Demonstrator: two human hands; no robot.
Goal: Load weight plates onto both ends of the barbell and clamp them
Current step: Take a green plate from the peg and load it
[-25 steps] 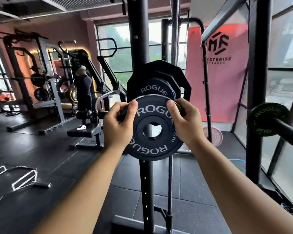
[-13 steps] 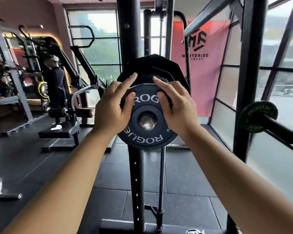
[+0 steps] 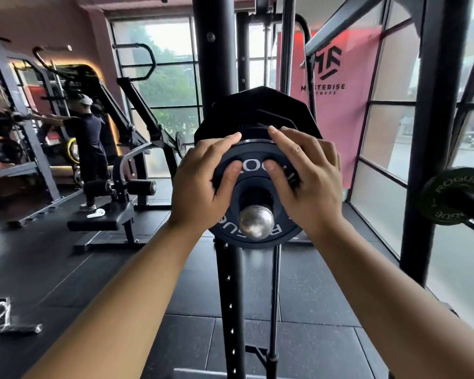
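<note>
A small dark blue ROGUE plate (image 3: pixel 282 233) sits on the barbell sleeve, whose chrome end (image 3: pixel 256 221) sticks out through its hole toward me. Behind it on the same sleeve is a larger black many-sided plate (image 3: pixel 257 105). My left hand (image 3: pixel 200 184) lies on the blue plate's left side and my right hand (image 3: pixel 309 181) on its right side. Both thumbs press on its face, and the fingers stretch straight over the upper rim. No clamp is in view.
A black rack upright (image 3: pixel 230 296) stands right behind the plates. A green ROGUE plate (image 3: pixel 449 195) hangs on a bar at the right beside another post (image 3: pixel 422 187). A person (image 3: pixel 88 132) trains at machines far left. A metal handle (image 3: pixel 0 315) lies on the floor.
The blue plate went from held in the air onto the sleeve and slid inward, so the chrome end now pokes out. My fingers straightened from a grip to a flat push.
</note>
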